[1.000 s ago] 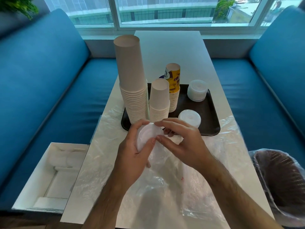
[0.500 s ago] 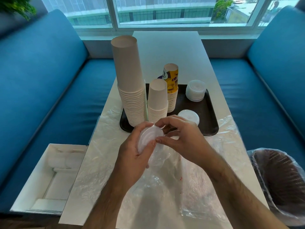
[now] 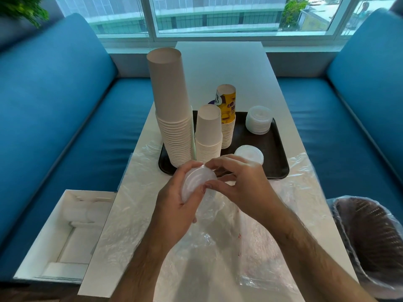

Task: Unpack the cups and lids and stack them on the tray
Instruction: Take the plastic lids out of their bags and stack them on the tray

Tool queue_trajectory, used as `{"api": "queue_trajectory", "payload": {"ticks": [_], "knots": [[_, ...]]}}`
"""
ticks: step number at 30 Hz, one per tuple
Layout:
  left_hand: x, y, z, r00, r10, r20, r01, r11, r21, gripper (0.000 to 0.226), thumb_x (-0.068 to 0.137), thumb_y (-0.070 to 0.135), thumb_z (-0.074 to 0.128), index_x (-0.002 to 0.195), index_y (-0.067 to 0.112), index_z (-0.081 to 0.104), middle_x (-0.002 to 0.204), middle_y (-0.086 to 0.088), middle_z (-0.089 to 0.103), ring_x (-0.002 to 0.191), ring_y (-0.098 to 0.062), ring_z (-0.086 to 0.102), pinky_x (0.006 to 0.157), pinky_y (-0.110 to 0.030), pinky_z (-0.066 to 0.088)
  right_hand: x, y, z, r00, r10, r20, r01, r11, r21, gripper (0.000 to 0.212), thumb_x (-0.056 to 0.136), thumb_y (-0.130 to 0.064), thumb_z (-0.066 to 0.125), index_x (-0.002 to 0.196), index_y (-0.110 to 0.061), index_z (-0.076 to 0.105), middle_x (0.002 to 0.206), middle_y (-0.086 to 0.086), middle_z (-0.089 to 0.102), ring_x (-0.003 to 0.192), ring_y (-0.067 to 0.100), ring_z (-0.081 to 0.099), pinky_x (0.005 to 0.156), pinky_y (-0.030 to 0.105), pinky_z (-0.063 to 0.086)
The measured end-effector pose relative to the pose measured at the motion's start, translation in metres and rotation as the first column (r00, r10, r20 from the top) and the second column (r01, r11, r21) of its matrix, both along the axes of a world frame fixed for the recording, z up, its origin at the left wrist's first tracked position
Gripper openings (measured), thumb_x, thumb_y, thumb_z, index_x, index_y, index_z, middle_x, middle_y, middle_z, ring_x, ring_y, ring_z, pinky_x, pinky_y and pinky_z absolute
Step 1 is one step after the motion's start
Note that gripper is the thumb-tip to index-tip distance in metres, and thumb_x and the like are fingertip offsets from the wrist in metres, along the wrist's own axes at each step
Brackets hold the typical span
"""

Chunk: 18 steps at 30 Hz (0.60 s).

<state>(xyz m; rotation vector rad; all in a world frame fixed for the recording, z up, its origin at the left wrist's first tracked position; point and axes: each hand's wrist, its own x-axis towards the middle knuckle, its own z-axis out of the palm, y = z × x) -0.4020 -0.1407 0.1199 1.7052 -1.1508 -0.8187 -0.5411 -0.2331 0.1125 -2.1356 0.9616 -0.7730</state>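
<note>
My left hand (image 3: 174, 205) grips a stack of clear plastic lids (image 3: 194, 182) just in front of the dark tray (image 3: 277, 168). My right hand (image 3: 237, 182) pinches the edge of the top lid with thumb and fingers. On the tray stand a tall stack of white cups (image 3: 172, 110), a shorter white stack (image 3: 208, 136), a yellow printed stack (image 3: 227, 114), a lid pile at the back right (image 3: 258, 119) and a lid pile at the front (image 3: 250, 153), partly hidden by my fingers.
Crumpled clear plastic wrap (image 3: 229, 247) covers the near half of the white table (image 3: 220, 68). An open white box (image 3: 63, 234) sits on the blue bench at left. A lined bin (image 3: 368, 236) stands at right. Blue benches flank the table.
Both hands have stayed nearly still on the lids, shifting a little toward the tray. My right fingers have worked along the rim of the top lid.
</note>
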Motion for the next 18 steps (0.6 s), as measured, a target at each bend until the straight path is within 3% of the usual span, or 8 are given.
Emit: {"api": "queue_trajectory", "payload": {"ticks": [5,11,15,18], "knots": [[0.001,0.002,-0.002,1.0,0.0,0.002,0.0,1.0,-0.015,0.037,0.079,0.053,0.057,0.113,0.06,0.043,0.12,0.023,0.053,0.101,-0.022,0.065,0.058,-0.011,0.054,0.0,0.002,0.0,1.0,-0.002,-0.002,0.002,1.0,-0.019,0.042,0.079,-0.028,0.079,0.119,-0.018,0.073,0.116,-0.004,0.07,0.092,0.0,0.063,0.081,0.0,0.046],[0.002,0.002,-0.002,1.0,-0.003,-0.014,0.002,1.0,-0.023,0.038,0.079,0.053,0.058,0.114,0.06,0.043,0.118,0.029,0.051,0.102,-0.014,0.063,0.06,-0.012,0.055,0.002,0.002,0.001,1.0,-0.004,-0.015,0.004,1.0,-0.028,0.04,0.078,-0.028,0.081,0.116,-0.018,0.073,0.109,-0.01,0.066,0.088,-0.002,0.061,0.081,-0.002,0.044],[0.003,0.003,-0.001,1.0,0.0,-0.024,-0.001,1.0,-0.026,0.041,0.079,0.052,0.061,0.115,0.059,0.043,0.114,0.034,0.049,0.102,-0.01,0.061,0.061,-0.015,0.057,0.003,0.0,0.005,1.0,-0.014,-0.006,0.014,1.0,-0.006,0.031,0.075,-0.028,0.084,0.102,-0.028,0.068,0.095,-0.023,0.057,0.08,-0.007,0.06,0.076,-0.004,0.043],[0.005,0.004,0.001,1.0,0.008,-0.02,-0.009,1.0,-0.018,0.046,0.074,0.054,0.064,0.113,0.06,0.041,0.111,0.035,0.046,0.099,-0.007,0.059,0.059,-0.013,0.055,-0.003,-0.007,0.012,0.997,0.081,-0.005,-0.08,0.989,0.123,0.03,0.077,-0.028,0.084,0.088,-0.036,0.057,0.088,-0.023,0.062,0.087,-0.001,0.064,0.077,0.006,0.051]]}}
